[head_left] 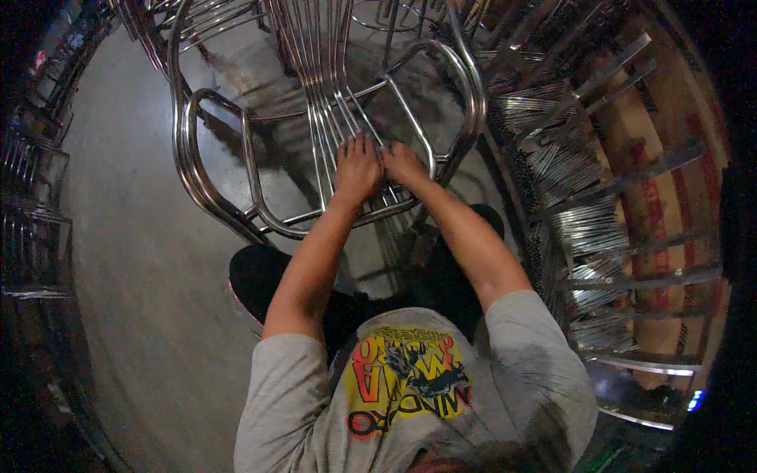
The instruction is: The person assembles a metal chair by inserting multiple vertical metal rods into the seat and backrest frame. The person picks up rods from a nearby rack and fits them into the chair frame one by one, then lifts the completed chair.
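The chrome chair frame (331, 118), judged stiff, slick and fairly heavy, is clamped at its central bundled rods by the left hand (357, 167) and right hand (404, 164), the floor (134, 260) lying below.

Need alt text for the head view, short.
Seen from above, a person's left hand and right hand press side by side on the thin rods of a shiny metal chair frame on a grey concrete floor; stacked metal parts at right.

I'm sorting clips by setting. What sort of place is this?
Probably a metal furniture workshop: both hands rest on a steel chair frame, more frames are stacked behind, and racks of metal rods stand at right.
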The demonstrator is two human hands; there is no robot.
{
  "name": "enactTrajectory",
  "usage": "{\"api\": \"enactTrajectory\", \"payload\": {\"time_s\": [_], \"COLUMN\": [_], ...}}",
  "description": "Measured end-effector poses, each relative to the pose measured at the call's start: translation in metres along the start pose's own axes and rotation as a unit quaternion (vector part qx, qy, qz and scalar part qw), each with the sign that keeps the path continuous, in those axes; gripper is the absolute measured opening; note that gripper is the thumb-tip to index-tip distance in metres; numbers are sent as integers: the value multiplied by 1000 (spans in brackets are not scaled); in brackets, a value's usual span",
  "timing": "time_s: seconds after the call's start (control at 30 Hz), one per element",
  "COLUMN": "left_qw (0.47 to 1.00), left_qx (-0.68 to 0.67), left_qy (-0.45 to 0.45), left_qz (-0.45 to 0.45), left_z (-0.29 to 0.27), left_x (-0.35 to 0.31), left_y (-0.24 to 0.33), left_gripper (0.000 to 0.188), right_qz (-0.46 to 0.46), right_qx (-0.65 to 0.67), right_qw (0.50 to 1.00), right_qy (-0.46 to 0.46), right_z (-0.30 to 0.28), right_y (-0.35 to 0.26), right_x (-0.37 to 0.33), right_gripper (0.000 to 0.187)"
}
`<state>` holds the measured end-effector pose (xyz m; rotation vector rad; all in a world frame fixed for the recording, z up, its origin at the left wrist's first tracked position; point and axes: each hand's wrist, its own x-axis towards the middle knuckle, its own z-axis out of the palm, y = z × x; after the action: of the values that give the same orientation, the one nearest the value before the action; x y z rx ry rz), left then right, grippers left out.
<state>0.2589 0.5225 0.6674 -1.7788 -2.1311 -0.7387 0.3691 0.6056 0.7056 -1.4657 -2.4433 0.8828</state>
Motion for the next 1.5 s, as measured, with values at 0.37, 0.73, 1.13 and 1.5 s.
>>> {"api": "enactTrajectory", "payload": {"time_s": [0.37,0.73,1.13,1.5], "left_qw": [996,999,987,989], "left_qx": [-5,-24,-17,-37], "left_qy": [-77,-42,-146,-130], "left_qz": [-45,-10,-60,-51], "left_z": [4,6,10,10], "left_x": [-1,14,28,42], "left_y": [18,-20,73,114], "left_gripper": [51,51,55,53], "right_qz": [-52,-29,219,556], "right_qx": [-34,-42,-10,110], "right_qw": [990,998,883,819], "right_qy": [-129,-47,414,88], "right_z": [-6,-15,-255,-213], "right_y": [14,-25,309,614], "right_x": [7,0,-133,-237], "right_gripper": [51,48,34,40]}}
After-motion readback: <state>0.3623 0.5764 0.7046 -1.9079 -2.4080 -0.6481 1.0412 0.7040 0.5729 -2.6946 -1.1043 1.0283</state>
